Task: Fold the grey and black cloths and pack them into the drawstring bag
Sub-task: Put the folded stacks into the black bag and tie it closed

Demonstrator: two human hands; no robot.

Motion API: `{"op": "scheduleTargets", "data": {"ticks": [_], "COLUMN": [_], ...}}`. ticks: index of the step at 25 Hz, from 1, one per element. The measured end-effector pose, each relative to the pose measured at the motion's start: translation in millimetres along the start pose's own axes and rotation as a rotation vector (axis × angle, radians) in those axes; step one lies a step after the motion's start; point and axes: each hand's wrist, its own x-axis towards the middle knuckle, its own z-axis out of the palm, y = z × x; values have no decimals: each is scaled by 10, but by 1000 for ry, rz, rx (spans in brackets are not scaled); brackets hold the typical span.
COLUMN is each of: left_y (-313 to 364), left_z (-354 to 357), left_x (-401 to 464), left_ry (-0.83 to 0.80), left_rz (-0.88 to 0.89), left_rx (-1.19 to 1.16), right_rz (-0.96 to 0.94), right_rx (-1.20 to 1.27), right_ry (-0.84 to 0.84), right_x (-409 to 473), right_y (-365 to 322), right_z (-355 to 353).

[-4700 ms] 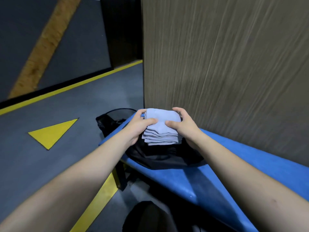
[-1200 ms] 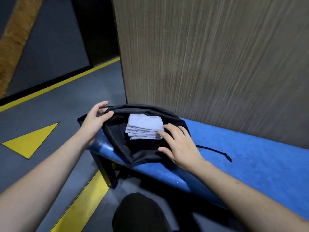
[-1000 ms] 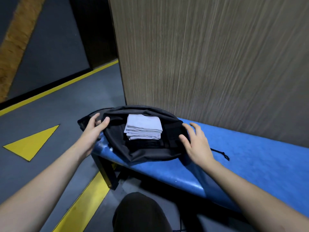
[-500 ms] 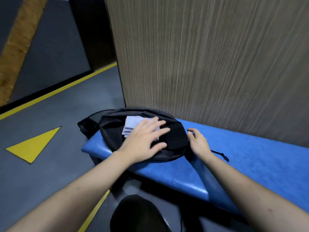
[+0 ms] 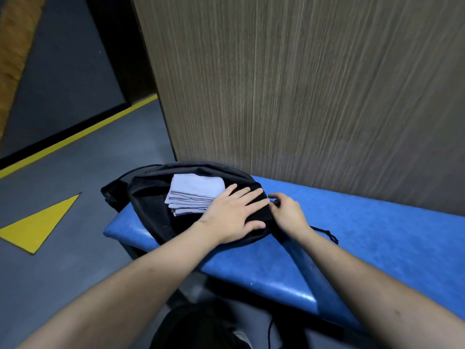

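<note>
Lying at the 9 o'clock end of the padded blue bench (image 5: 352,235): soft black drawstring bag (image 5: 148,205), mouth spread wide, with the folded stack of pale grey cloths (image 5: 193,195) resting in the opening, plainly not pushed down inside yet. No black cloths made out apart from the bag's dark fabric; cannot tell if already packed.

Left hand (image 5: 234,217) laid flat on the black fabric just at 3 o'clock of the stack, fingers straight and spread, pressing rather than gripping. Right hand (image 5: 286,212) at the bag's 3 o'clock edge, thumb and forefinger curled together as if pinching the rim or the thin black cord (image 5: 324,231); exact hold hidden.

Likely trouble: pulling the cord now could close the rim over the exposed stack and spill or skew the folds, or drag the bag off the bench end onto the grey floor (image 5: 75,222).

Stack's long axis roughly 9 to 3 o'clock, layered edges facing 6 o'clock.
</note>
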Motion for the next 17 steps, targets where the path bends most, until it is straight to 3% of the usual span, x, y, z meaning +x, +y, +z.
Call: {"op": "scheduleTargets", "data": {"ticks": [6,10,17], "left_y": [-94,-106,-105], "left_z": [109,73,-5], "left_x": [-115,-127,-47], "left_ry": [37,46,-15], "left_rz": [-3,-47,-134], "left_rx": [54,70,92], "right_rz": [63,66,-37], "right_rx": [177,189,480], "right_ry": [-40,87,189], "right_x": [70,31,-130], "right_y": [-34,-61,-276], "right_z": [59,18,-177]}}
